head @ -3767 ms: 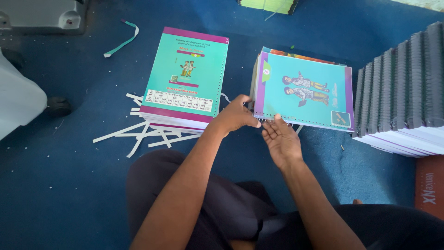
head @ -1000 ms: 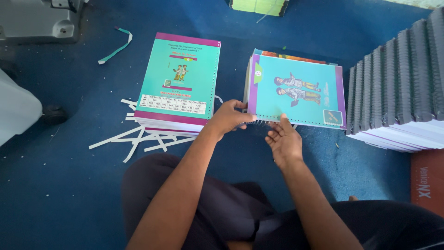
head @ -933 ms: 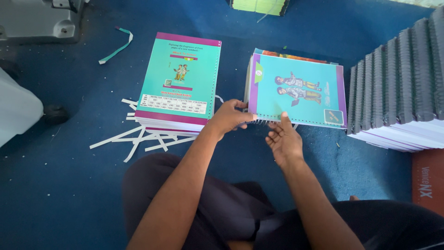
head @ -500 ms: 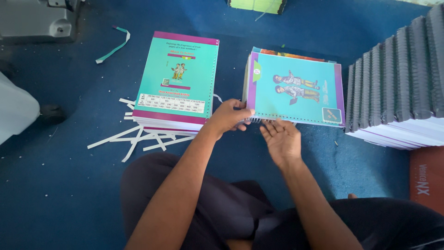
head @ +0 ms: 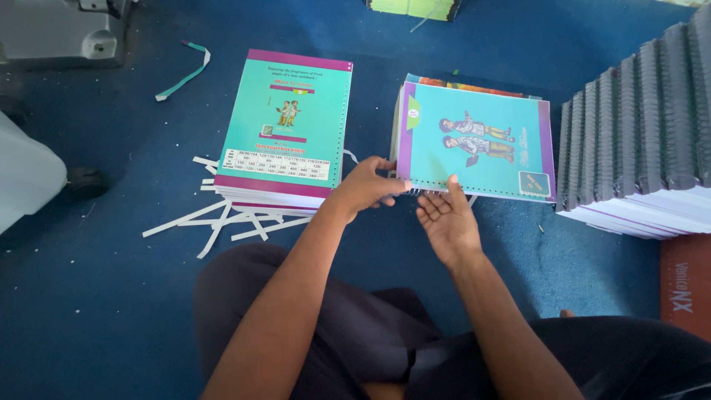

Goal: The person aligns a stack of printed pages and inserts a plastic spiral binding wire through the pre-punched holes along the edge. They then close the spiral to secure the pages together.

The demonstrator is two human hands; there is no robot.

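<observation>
- Position: the right stack (head: pixel 474 141) of turquoise-covered notebooks sits on the blue floor (head: pixel 111 311) at centre right of the frame. Its punched edge faces the person at the bottom of the frame.
- Left hand (head: pixel 366 189): fingers are closed on the lower left corner of the top cover, thumb on top; the fingertips beneath are hidden.
- Right hand (head: pixel 446 218): open, palm up, fingers spread. The fingertips meet the punched lower edge of the same stack, just beside the left hand. It clamps nothing.
- Handling, judged: the top cover is thin card, light and flexible. It should bend readily if lifted by one corner only. The glossy print looks slippery. The row of punched holes weakens that edge, so a hard pull there could tear it.
- Hold point, judged: take the cover along the lower edge with both hands, clear of the holes. The full stack is heavy; support it from below at two sides.
- Surroundings: a second stack (head: pixel 285 137) with purple-banded covers lies at centre left, well apart from the hands. White paper strips (head: pixel 222 218) lie scattered under its near edge.
- A row of spiral-bound books (head: pixel 637 126) stands at the right edge of the frame. A grey machine (head: pixel 63 33) occupies the upper left corner.
</observation>
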